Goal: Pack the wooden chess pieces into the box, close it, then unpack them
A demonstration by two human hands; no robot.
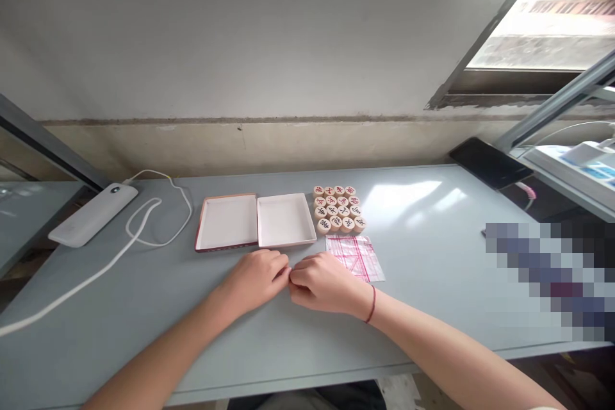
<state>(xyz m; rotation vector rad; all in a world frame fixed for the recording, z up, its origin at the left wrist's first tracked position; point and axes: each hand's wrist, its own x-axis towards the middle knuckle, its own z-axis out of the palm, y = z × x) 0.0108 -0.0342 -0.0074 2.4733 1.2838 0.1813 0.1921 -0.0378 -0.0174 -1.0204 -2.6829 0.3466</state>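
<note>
Wooden xiangqi pieces [337,209] in rows beside an open white box [288,245], none inside yet; left hand [252,280] and right hand [324,282] loosely closed, fingertips touching, no visible grip, near a plastic sheet [360,258].

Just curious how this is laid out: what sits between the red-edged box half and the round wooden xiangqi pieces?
In the head view, a white shallow tray sits between the red-edged box half and the xiangqi pieces.

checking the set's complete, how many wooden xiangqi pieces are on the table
16. All sit in one four-by-four block on the table, right of the white box tray, above the red-lined sheet; none look hidden.
</note>
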